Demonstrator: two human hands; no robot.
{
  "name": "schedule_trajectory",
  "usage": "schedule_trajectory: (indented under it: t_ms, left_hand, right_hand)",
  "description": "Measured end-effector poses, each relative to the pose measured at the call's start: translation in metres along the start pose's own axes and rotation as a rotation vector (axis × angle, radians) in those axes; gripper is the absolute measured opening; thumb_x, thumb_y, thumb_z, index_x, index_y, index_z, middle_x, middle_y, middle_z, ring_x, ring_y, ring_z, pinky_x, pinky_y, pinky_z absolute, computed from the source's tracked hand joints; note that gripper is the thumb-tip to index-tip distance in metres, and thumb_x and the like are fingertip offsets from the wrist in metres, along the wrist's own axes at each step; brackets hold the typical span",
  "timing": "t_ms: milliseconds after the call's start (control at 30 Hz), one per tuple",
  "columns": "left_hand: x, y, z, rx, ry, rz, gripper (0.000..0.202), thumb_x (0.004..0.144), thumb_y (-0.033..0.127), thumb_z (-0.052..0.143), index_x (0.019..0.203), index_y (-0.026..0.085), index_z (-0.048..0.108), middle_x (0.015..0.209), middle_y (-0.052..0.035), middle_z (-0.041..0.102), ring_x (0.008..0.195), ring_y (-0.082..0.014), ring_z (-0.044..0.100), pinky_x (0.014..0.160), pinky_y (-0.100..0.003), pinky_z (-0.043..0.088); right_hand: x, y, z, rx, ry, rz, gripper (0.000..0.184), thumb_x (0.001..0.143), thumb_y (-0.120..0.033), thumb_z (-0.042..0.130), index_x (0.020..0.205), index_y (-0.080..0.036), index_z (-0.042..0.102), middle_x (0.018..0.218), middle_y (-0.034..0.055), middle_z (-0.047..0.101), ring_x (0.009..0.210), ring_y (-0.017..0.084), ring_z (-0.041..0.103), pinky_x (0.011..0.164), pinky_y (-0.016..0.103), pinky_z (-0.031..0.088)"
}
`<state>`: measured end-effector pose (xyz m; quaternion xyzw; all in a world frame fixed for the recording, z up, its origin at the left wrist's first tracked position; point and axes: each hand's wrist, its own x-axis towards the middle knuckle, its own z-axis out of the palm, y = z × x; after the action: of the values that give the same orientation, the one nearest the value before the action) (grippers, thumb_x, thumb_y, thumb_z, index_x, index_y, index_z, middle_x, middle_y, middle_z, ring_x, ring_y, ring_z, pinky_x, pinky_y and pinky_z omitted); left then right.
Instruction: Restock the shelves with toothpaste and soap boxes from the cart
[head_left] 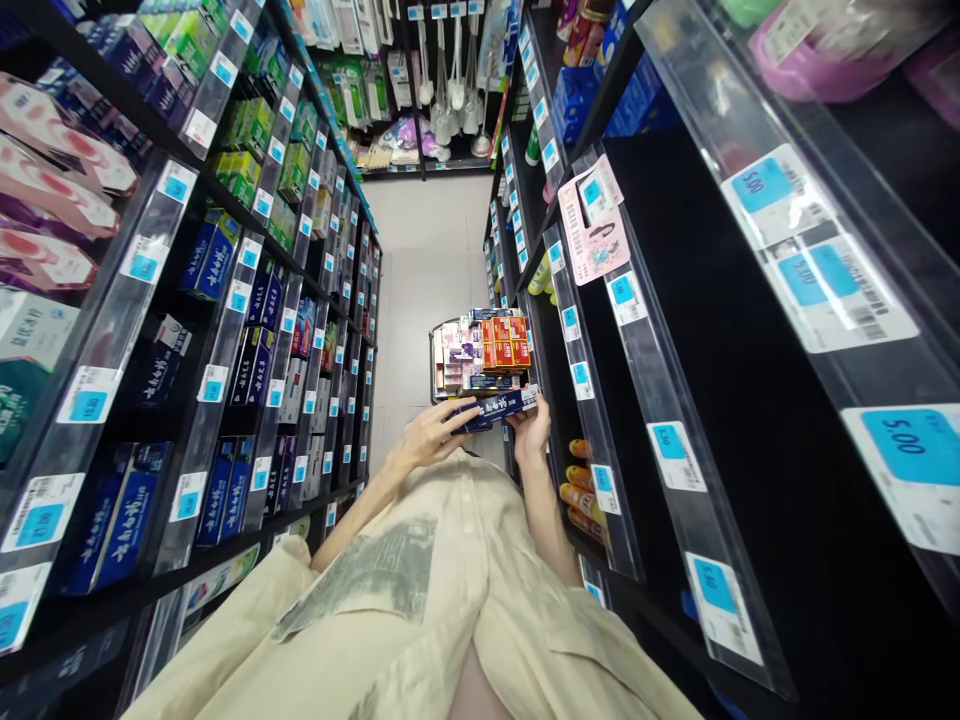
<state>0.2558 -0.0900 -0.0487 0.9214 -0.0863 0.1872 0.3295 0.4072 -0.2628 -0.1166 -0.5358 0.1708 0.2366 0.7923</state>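
Observation:
Between my two hands, in front of my waist, is a dark blue toothpaste box [504,403] with white lettering, tilted slightly up to the right. The fingers of my left hand [437,433] lie over its left end. My right hand [531,428] grips its right end, thumb and fingers wrapped round it. A second dark blue edge shows just beneath the box, but whether it is another box I cannot tell. Right beyond my hands stands a cart [432,365] filled with stacked boxes, among them red and yellow boxes [505,342] and white and purple boxes [459,350].
Shelves of blue toothpaste boxes [135,515] and green boxes [244,178] line my left side. Along the right run dark shelves with price tags [671,455], orange-capped bottles [581,485] and a pink card [595,225]. A tiled aisle floor [427,235] leads to a rack of hanging brushes [457,85].

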Motion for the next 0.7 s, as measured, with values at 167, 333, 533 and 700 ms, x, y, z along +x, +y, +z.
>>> schedule_trajectory:
  t_ms: [167, 333, 533, 700]
  left_hand:
    - [-0.0037, 0.0006, 0.0011, -0.009, -0.021, -0.049, 0.055, 0.104, 0.028, 0.057, 0.158, 0.026, 0.045, 0.15, -0.0169, 0.059, 0.138, -0.0285, 0.06, 0.11, -0.048, 0.056]
    - [-0.0079, 0.002, 0.0015, -0.032, 0.007, -0.098, 0.052, 0.105, 0.028, 0.055, 0.156, 0.025, 0.047, 0.146, -0.0168, 0.061, 0.135, -0.0284, 0.062, 0.109, -0.048, 0.056]
    - [-0.0088, 0.0057, 0.0019, -0.07, 0.093, -0.216, 0.048, 0.107, 0.028, 0.05, 0.155, 0.026, 0.05, 0.141, -0.0164, 0.06, 0.13, -0.0265, 0.063, 0.106, -0.042, 0.057]
    - [-0.0042, 0.0082, 0.0049, -0.176, 0.139, -0.352, 0.049, 0.108, 0.036, 0.048, 0.156, 0.025, 0.05, 0.139, -0.0147, 0.061, 0.13, -0.025, 0.062, 0.109, -0.041, 0.053]
  right_hand:
    - [-0.0004, 0.004, -0.0005, -0.001, 0.037, 0.014, 0.046, 0.077, -0.058, 0.071, 0.107, -0.024, 0.069, 0.107, 0.0023, 0.076, 0.082, 0.018, 0.069, 0.061, 0.027, 0.056]
    - [-0.0002, 0.0063, -0.004, -0.017, 0.011, 0.01, 0.047, 0.081, -0.06, 0.069, 0.11, -0.023, 0.069, 0.1, 0.0012, 0.075, 0.077, 0.016, 0.067, 0.059, 0.025, 0.054]
    - [0.0008, 0.005, -0.0012, 0.073, -0.027, -0.01, 0.065, 0.088, -0.077, 0.051, 0.116, -0.022, 0.072, 0.111, 0.0066, 0.076, 0.087, 0.02, 0.069, 0.059, 0.027, 0.053]
    - [0.0024, 0.0052, -0.0011, 0.116, -0.021, 0.003, 0.066, 0.089, -0.078, 0.049, 0.121, -0.024, 0.069, 0.117, 0.0065, 0.076, 0.095, 0.023, 0.07, 0.065, 0.032, 0.056]
